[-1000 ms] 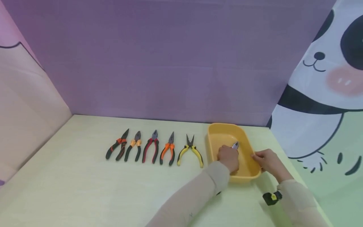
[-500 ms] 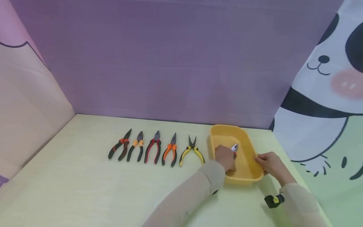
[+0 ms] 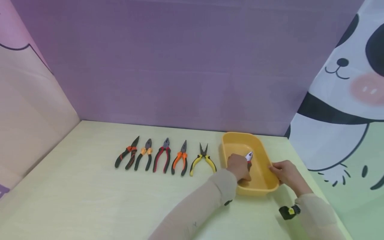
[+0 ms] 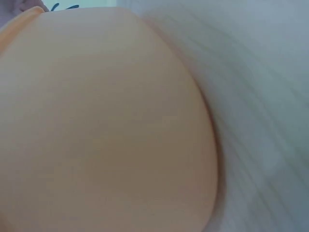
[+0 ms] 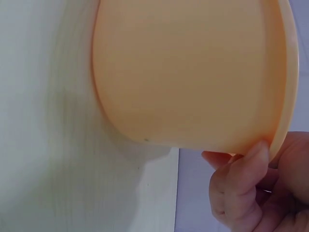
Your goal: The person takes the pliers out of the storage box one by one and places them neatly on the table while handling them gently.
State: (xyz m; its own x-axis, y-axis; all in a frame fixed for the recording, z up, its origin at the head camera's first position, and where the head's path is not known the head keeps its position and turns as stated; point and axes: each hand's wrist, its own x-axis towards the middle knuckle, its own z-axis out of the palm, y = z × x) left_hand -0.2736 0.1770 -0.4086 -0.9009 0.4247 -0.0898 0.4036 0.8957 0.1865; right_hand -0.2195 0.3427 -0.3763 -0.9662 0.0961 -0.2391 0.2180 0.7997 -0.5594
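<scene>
A yellow-orange plastic bin (image 3: pixel 258 178) stands on the table's right side. My left hand (image 3: pixel 239 165) reaches down into it with fingers bent, at the handles of a pair of pliers (image 3: pixel 249 156). The pliers' silver head and part of one red-and-black handle show beside the hand; the rest is hidden behind it. At the right side wall, my right hand (image 3: pixel 286 173) pinches the bin's rim between thumb and fingers. The right wrist view shows this hand (image 5: pixel 246 188) at the rim's corner. Mostly the bin's outer wall (image 4: pixel 111 121) fills the left wrist view.
Left of the bin, several pliers lie in a row on the pale table (image 3: pixel 90 200): yellow-handled pliers (image 3: pixel 203 160), orange ones (image 3: pixel 180 162), red-and-black ones (image 3: pixel 162 156) and others. A purple cloth backdrop (image 3: pixel 180 73) rises behind the table, with a panda-print cloth (image 3: pixel 330 140) at right.
My left hand has shifted slightly left inside the bin, and more of the pliers' handle shows. The right hand keeps its grip on the rim. The head view has shifted a little.
</scene>
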